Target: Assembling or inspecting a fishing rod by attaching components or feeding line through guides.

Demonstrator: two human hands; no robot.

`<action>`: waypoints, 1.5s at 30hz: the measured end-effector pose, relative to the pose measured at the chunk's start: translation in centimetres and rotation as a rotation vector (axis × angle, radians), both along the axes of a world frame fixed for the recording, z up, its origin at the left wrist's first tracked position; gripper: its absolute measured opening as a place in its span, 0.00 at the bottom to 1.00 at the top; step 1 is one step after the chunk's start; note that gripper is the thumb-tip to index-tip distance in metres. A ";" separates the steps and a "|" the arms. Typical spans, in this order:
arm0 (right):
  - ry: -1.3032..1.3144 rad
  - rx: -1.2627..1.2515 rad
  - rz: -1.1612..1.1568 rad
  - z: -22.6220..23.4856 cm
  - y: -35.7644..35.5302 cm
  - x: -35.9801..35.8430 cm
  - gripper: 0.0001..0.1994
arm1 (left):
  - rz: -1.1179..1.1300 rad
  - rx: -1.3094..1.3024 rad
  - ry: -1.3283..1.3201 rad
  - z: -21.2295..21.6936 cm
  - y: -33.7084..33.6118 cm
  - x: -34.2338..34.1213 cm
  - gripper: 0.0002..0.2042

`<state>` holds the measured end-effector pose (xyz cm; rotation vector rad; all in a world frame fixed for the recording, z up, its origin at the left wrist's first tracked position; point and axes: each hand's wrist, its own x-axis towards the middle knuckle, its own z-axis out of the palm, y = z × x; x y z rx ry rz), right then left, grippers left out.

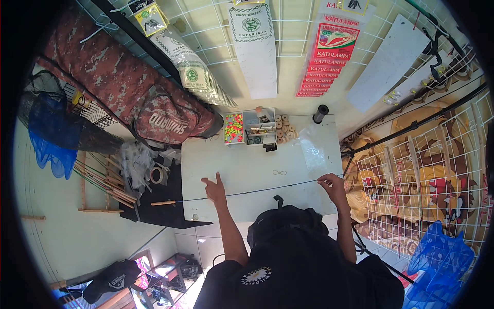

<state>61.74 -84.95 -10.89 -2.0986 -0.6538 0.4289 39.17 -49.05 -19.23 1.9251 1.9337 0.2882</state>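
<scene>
Both hands [215,189] [332,185] grip a thin rod [267,189] over the table [247,165].

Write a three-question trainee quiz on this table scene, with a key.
1. True or false: the left hand and right hand both touch the thin rod.
2. What lies left of the rod's handle: A tape roll, B hammer, C cup?
3. Which colour is the net at lower right?

Key: 1 true; 2 A; 3 blue.
</scene>
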 end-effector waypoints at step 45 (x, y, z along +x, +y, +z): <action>0.088 0.039 -0.172 -0.4 -0.8 1.0 0.06 | -0.611 0.166 -0.112 3.3 6.8 13.9 0.09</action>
